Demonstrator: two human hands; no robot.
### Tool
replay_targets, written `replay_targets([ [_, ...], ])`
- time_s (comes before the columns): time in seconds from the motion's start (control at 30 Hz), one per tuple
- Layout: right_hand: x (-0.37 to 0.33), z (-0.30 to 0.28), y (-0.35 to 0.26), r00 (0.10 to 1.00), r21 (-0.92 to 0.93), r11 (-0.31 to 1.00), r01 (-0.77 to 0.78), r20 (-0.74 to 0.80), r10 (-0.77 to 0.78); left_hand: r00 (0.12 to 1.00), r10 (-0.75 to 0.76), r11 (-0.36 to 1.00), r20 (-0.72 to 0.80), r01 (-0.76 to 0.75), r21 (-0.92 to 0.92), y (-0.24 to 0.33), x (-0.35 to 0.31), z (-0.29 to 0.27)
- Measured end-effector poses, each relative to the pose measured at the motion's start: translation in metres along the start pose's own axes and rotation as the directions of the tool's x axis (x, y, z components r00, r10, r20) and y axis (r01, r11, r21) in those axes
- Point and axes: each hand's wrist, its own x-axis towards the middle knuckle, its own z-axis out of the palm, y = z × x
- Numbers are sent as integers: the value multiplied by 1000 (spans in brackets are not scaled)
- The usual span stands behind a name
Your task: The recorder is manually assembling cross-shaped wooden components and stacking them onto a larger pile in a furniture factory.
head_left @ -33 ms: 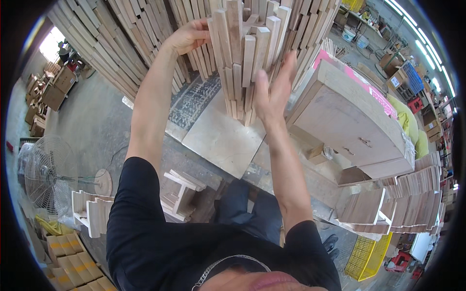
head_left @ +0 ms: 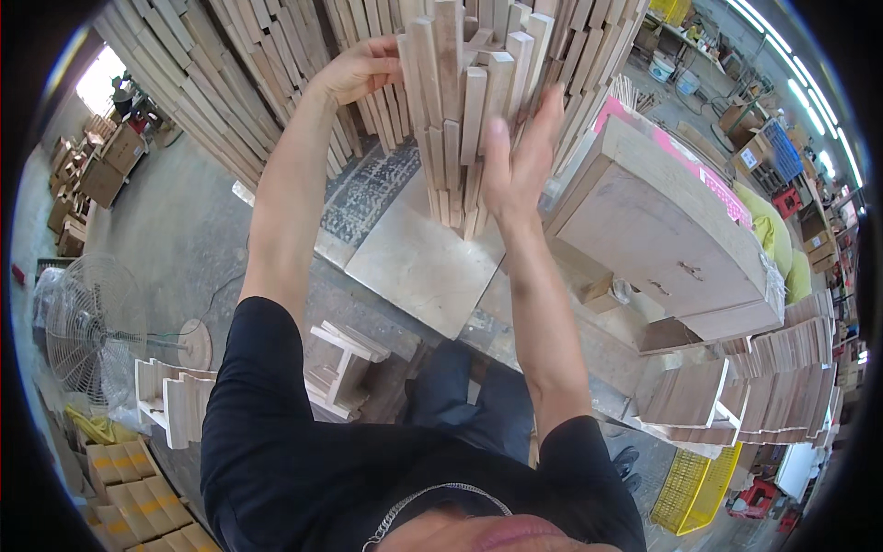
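Observation:
A tall stack of short wooden strips (head_left: 448, 138) rises from a smooth pale board (head_left: 423, 267) in front of me. My left hand (head_left: 363, 74) is at its upper left side, with thumb and forefinger bent close together against the strips; the other fingertips are partly hidden behind them. On the stack's right side my right hand (head_left: 522, 166) is raised with fingers stretched and thumb apart. It holds nothing, and I cannot tell whether its palm touches the wood. Uneven strip ends stick out at the top.
More rows of stacked strips (head_left: 198, 83) stand behind and to the left. On the right are a large pale wooden box (head_left: 662, 230) and piled wooden parts (head_left: 782, 386). A fan (head_left: 97, 331) stands left; a yellow crate (head_left: 696, 488) sits lower right.
My right hand has shifted very slightly upward along the stack. My left hand stays at the stack's upper left side.

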Motion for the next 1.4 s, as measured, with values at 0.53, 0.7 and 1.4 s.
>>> replay_targets([
  [0.53, 8, 25, 27, 999, -169, 985, -38, 6, 40, 610, 578, 812, -542, -368, 453, -25, 24, 112],
  [0.7, 1, 29, 24, 996, -107, 991, -76, -54, 71, 593, 550, 834, -588, -350, 426, -26, 18, 124],
  [1.4, -238, -96, -89, 810, -56, 997, -56, 581, 78, 618, -252, 213, -745, 786, 580, 18, -425, 274],
])
